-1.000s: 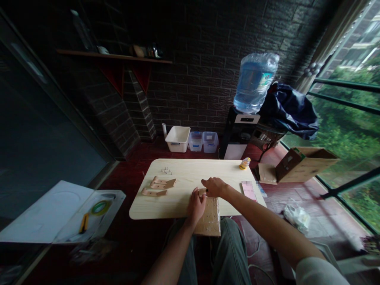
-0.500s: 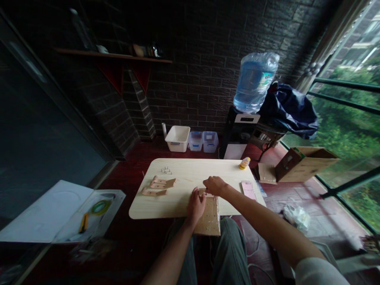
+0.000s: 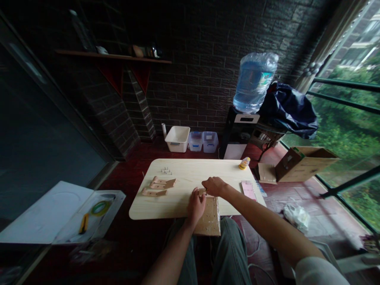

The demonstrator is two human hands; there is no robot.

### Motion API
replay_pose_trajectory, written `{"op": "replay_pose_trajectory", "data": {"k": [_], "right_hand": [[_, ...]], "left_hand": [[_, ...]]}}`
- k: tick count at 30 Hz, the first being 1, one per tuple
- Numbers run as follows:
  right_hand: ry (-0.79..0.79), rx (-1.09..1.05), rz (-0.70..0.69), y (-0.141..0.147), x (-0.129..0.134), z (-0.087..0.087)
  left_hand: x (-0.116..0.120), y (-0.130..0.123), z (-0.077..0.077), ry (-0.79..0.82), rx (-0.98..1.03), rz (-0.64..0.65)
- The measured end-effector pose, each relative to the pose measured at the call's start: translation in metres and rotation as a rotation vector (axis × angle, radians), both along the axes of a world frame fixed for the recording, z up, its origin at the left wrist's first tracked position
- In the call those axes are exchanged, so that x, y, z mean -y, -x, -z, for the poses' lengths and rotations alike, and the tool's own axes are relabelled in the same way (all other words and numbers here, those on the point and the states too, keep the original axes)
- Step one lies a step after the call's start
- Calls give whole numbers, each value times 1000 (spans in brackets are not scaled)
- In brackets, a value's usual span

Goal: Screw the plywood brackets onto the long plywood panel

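Note:
A brown board with small holes (image 3: 210, 217), seemingly wrapped in clear film, lies over the near edge of the table and my lap. On its far end is a small flat tan piece (image 3: 202, 191), mostly covered by my hands. My left hand (image 3: 196, 206) grips this piece from the left, fingers bent over it. Just above it, my right hand (image 3: 215, 186) is closed in a fist, thumb side down toward the piece; what it grips is hidden. At the table's left lie bent tan strips (image 3: 162, 183), and beyond them several small metal-looking bits (image 3: 166, 171).
On the pale table (image 3: 184, 168) are a small yellow-capped bottle (image 3: 244, 163) and a pink pad (image 3: 248, 190) at the right. An open white case (image 3: 97, 209) stands at left. Bins (image 3: 178, 139), a water dispenser (image 3: 242, 126) and a cardboard box (image 3: 303, 164) stand beyond.
My right fist has shifted very slightly left over the tan piece. My left hand and the board stay in place.

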State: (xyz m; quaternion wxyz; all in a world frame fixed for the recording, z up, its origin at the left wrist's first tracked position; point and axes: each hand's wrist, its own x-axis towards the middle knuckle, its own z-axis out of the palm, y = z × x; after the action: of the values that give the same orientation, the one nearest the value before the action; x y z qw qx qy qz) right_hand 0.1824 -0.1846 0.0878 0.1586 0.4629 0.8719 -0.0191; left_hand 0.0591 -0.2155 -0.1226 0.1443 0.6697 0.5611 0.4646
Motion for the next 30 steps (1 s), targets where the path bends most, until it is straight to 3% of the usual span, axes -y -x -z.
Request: {"op": "replay_pose_trajectory", "data": {"k": [14, 23, 30], "right_hand": [[-37, -30, 86, 4, 4, 5], [-16, 0, 5, 1, 2, 2], [-24, -13, 57, 0, 3, 4]], "left_hand": [[0, -1, -1, 36, -21, -19], [1, 0, -2, 12, -20, -15], [1, -1, -3, 22, -13, -24]]}}
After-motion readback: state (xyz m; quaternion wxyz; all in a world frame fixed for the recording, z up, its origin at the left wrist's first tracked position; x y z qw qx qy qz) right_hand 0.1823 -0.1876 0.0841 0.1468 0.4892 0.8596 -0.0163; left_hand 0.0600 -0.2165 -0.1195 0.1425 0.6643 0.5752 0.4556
